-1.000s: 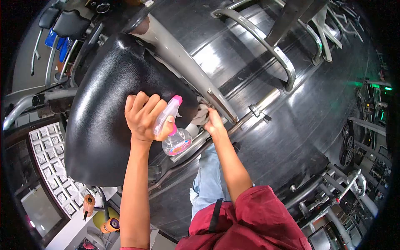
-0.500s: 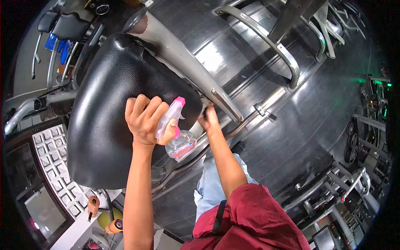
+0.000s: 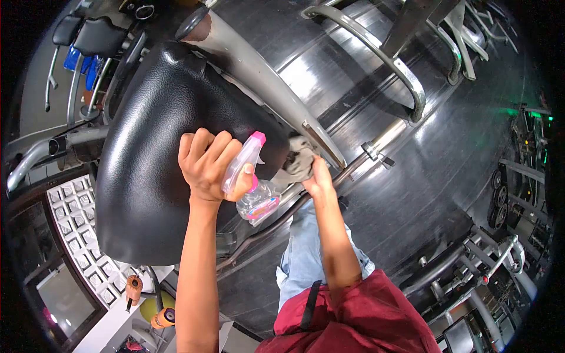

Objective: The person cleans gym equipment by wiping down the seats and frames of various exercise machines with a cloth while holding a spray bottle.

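Observation:
My left hand (image 3: 205, 165) is curled in a fist over the black padded seat (image 3: 138, 176). It grips a clear spray bottle (image 3: 259, 204) with a pink nozzle and collar, hooked at the thumb and tilted to the right. A little liquid seems to show in the bottle, behind a pink label. At the narrow right end of the seat, my right hand (image 3: 319, 178) is closed on a crumpled grey cloth (image 3: 301, 157) with dark patches. The cloth is against or just beside the edge of the padding; contact is not clear.
A grey metal beam (image 3: 253, 70) runs along the far side of the seat. Beside my right hand lies a metal bar (image 3: 359, 167) with a collar. Chrome frames (image 3: 406, 82) stand on the dark floor (image 3: 394, 206). Weight plates (image 3: 498, 200) are at the right.
My right hand has moved slightly right and drawn back from the seat's end, bringing the grey cloth into view. My left hand and the spray bottle have barely shifted.

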Motion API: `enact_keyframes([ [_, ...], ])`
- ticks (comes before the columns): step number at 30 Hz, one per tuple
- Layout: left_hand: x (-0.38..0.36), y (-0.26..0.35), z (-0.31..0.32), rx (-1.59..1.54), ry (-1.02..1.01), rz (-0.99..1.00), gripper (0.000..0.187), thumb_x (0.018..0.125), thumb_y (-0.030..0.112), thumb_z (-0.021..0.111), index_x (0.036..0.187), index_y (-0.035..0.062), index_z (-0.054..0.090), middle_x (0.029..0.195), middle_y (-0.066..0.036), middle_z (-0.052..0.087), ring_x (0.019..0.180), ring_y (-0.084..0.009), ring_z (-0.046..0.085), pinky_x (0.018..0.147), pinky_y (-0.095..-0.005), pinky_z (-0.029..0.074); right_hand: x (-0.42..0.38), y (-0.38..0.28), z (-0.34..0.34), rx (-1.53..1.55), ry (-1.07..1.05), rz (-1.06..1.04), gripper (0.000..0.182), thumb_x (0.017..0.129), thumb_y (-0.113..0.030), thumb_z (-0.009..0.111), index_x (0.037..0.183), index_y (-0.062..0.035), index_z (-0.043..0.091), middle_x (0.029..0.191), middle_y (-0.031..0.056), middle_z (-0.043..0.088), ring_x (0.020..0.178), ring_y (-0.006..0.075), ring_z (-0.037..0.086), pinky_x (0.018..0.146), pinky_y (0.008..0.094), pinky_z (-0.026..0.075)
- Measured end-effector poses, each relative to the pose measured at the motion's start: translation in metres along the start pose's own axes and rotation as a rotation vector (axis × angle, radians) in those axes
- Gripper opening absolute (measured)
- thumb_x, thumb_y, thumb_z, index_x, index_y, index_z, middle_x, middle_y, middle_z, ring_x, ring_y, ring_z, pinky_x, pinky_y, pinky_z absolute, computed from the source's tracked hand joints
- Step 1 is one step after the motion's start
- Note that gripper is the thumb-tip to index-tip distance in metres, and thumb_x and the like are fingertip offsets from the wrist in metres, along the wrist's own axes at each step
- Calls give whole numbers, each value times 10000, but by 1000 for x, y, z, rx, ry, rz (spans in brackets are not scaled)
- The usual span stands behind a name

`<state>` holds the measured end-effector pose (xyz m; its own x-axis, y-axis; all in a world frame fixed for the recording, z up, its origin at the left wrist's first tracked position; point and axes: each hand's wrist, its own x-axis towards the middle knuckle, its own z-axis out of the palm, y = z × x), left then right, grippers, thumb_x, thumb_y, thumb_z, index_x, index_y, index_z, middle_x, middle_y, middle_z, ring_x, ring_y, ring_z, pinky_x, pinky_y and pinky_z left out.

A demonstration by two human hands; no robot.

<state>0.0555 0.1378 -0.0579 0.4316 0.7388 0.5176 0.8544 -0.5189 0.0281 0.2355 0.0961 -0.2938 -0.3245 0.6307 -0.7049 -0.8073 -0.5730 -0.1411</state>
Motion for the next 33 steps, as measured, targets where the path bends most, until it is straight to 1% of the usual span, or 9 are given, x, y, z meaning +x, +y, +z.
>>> enact_keyframes([
  [3, 1, 1, 0, -6, -1, 1, 344, 710, 429, 518, 647, 91, 521, 666, -62, 468, 613, -246, 421, 642, -371, 314, 12, -15, -42, 135, 161, 102, 332, 1017, -292, 412, 1064, -48, 632, 1073, 119, 682, 1030, 257, 657, 923, 460, 534],
  [7, 0, 0, 1, 3, 2, 6, 346, 722, 430, 514, 647, 92, 521, 664, -64, 463, 615, -247, 421, 642, -371, 315, 38, -21, -74, 146, 77, 130, 363, 1023, -332, 441, 1096, -31, 629, 1087, 118, 682, 1008, 265, 662, 918, 442, 544],
  [9, 1, 0, 0, 4, -1, 8, 348, 726, 431, 511, 644, 93, 517, 661, -64, 460, 613, -247, 419, 641, -372, 313, 26, -22, -44, 157, 129, 118, 384, 1033, -329, 414, 1141, -23, 619, 1100, 117, 680, 996, 262, 667, 910, 435, 544],
  [11, 1, 0, 0, 11, -9, 5, 350, 729, 433, 508, 641, 94, 512, 659, -64, 457, 610, -247, 417, 639, -373, 312, -1, -25, -6, 104, -12, 104, 379, 1027, -339, 416, 1145, -37, 613, 1126, 136, 670, 1020, 271, 656, 967, 448, 518],
  [15, 2, 1, 0, -7, 1, -2, 359, 738, 435, 497, 635, 91, 492, 646, -65, 443, 602, -250, 408, 633, -376, 306, -26, -35, 14, 145, 98, 88, 391, 1033, -333, 370, 1175, -51, 601, 1176, 141, 648, 1080, 281, 634, 982, 490, 498],
  [19, 2, 1, 0, 4, -11, -5, 363, 729, 437, 502, 641, 85, 497, 651, -67, 451, 606, -251, 413, 635, -375, 307, 13, -35, -71, 211, 227, 98, 346, 1029, -262, 390, 1214, -45, 588, 1213, 146, 629, 1114, 313, 607, 1010, 515, 467],
  [25, -1, 0, 1, 4, -6, -5, 357, 718, 429, 513, 648, 79, 505, 661, -76, 465, 613, -257, 419, 648, -376, 315, -13, -47, -21, 223, 392, 37, 370, 1047, -254, 345, 1238, -35, 574, 1204, 158, 628, 1105, 308, 611, 989, 503, 492],
  [29, -1, 0, -1, 17, -24, -8, 354, 716, 423, 516, 653, 75, 509, 670, -79, 471, 616, -261, 420, 654, -378, 314, -25, -44, -7, 227, 177, 57, 384, 1048, -245, 318, 1295, -26, 513, 1255, 163, 590, 1170, 324, 580, 1014, 520, 476],
  [33, 0, 2, -1, 15, -33, -19, 349, 718, 416, 513, 650, 73, 507, 665, -82, 467, 616, -264, 421, 653, -382, 311, -20, -40, -29, 280, 391, -40, 379, 1034, -225, 328, 1269, -12, 534, 1238, 175, 600, 1161, 342, 580, 1020, 511, 472],
])
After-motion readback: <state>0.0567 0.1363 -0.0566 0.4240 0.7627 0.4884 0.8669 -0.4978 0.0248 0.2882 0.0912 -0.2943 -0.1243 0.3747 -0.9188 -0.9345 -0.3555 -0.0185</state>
